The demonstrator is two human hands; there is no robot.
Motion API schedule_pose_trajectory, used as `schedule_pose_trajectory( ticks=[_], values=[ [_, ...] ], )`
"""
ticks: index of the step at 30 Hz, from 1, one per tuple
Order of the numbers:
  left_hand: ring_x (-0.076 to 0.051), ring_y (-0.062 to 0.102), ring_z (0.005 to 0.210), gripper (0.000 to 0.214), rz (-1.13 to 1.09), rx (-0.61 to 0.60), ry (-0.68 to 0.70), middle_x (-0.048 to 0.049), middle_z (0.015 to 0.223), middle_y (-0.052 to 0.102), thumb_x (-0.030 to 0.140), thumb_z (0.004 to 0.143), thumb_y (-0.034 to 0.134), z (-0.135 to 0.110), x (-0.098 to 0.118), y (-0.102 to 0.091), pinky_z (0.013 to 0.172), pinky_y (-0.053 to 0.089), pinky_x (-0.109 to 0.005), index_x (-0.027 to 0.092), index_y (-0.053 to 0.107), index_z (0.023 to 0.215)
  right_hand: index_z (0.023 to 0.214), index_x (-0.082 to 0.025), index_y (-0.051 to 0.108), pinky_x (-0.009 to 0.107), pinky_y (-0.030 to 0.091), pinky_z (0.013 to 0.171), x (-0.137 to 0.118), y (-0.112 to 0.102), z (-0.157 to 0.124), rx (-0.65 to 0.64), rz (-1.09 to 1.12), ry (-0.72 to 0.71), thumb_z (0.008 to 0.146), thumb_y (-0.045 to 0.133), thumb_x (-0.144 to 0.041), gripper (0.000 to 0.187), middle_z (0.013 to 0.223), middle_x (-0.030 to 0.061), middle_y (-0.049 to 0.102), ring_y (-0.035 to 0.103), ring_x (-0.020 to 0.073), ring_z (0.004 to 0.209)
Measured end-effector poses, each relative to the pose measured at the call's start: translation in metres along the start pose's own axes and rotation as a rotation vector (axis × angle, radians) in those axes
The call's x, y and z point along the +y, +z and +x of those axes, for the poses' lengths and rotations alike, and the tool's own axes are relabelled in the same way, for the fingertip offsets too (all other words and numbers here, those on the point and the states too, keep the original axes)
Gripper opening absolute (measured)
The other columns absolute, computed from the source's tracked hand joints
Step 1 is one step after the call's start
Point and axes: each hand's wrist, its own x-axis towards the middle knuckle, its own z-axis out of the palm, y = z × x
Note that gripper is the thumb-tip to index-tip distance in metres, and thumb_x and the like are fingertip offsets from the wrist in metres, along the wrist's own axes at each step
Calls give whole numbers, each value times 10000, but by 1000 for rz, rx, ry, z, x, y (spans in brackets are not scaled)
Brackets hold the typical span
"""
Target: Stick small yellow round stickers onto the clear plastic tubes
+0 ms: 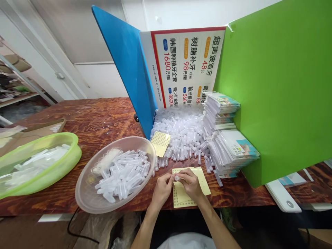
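Note:
My left hand (163,189) and my right hand (191,184) meet at the front of the table, fingertips pinched around one small translucent plastic tube (176,178). Its round end faces me, and the fingers hide most of its length. Beneath the hands lie pale yellow sticker sheets (204,181), with rows of small round stickers along the edge. Just beyond, another yellow sticker sheet (161,145) rests against a large heap of similar tubes (178,128). To the left, a clear pinkish plastic basket (83,188) holds many more tubes (124,176).
A blue panel (121,52), a printed price board (178,65) and a green panel (275,86) stand around the heap. Stacked printed cards (233,148) lean at right. A green basket (72,141) stands far left; a white device (284,197) sits at the right edge.

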Motion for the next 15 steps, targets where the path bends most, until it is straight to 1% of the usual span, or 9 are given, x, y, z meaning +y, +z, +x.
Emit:
schedule_pose_trajectory(
  ticks=[2, 4, 6, 7, 9, 11, 12, 13, 15],
  values=[
    [-199, 627, 671, 429, 86, -4, 24, -39, 712, 689, 528, 934, 498, -9, 0, 0, 648, 481, -290, 194, 698, 752, 1151, -296, 738, 375, 553, 733, -4, 3, -2, -21, -45, -82, 971, 574, -205, 260, 910, 76, 704, 632, 227, 857],
    [-209, 648, 698, 356, 162, 10, 41, -51, 773, 710, 495, 925, 533, -19, 3, -2, 661, 493, -298, 201, 696, 807, 1249, -319, 685, 387, 555, 748, -8, 6, -3, -67, -86, -171, 977, 553, -177, 334, 931, 74, 709, 629, 231, 875],
    [-219, 669, 741, 295, 221, 52, 84, -58, 829, 720, 440, 941, 519, -29, 10, -8, 685, 507, -305, 212, 692, 869, 1368, -326, 588, 410, 555, 804, -12, 7, -3, -146, -129, -232, 973, 569, -184, 420, 1008, 76, 712, 633, 242, 937],
    [-226, 679, 780, 272, 248, 88, 116, -61, 864, 725, 416, 951, 505, -34, 14, -15, 708, 515, -308, 222, 690, 909, 1409, -317, 544, 425, 551, 838, -13, 5, -1, -174, -162, -238, 968, 584, -200, 458, 1051, 81, 707, 630, 250, 977],
    [-233, 687, 848, 241, 316, 215, 188, -63, 939, 728, 392, 963, 496, -40, 24, -35, 755, 525, -313, 242, 678, 1014, 1421, -277, 527, 447, 540, 884, -11, -4, 6, -163, -260, -170, 967, 587, -228, 461, 1112, 101, 682, 615, 268, 1041],
    [-228, 679, 819, 243, 435, 416, 236, -59, 961, 717, 391, 962, 515, -42, 33, -65, 759, 525, -319, 249, 658, 1097, 1323, -230, 609, 451, 539, 869, -2, -19, 17, -47, -408, -7, 979, 533, -219, 352, 1112, 126, 652, 606, 281, 1037],
    [-220, 664, 763, 252, 514, 531, 238, -57, 940, 708, 387, 959, 526, -42, 37, -82, 743, 521, -325, 242, 651, 1123, 1246, -205, 649, 445, 541, 834, 5, -27, 22, 26, -493, 89, 982, 495, -200, 307, 1096, 137, 640, 610, 282, 995],
    [-225, 655, 763, 266, 600, 631, 217, -64, 947, 696, 377, 959, 528, -40, 40, -98, 751, 517, -340, 233, 644, 1150, 1183, -183, 667, 449, 533, 809, 13, -36, 28, 99, -591, 174, 973, 487, -197, 277, 1070, 147, 632, 607, 291, 961],
    [-268, 649, 884, 301, 755, 800, 189, -105, 1044, 671, 364, 957, 522, -35, 44, -125, 817, 512, -392, 209, 635, 1189, 1100, -144, 668, 460, 502, 777, 30, -50, 37, 149, -791, 284, 922, 544, -204, 225, 1003, 171, 631, 594, 328, 920]
  ],
)
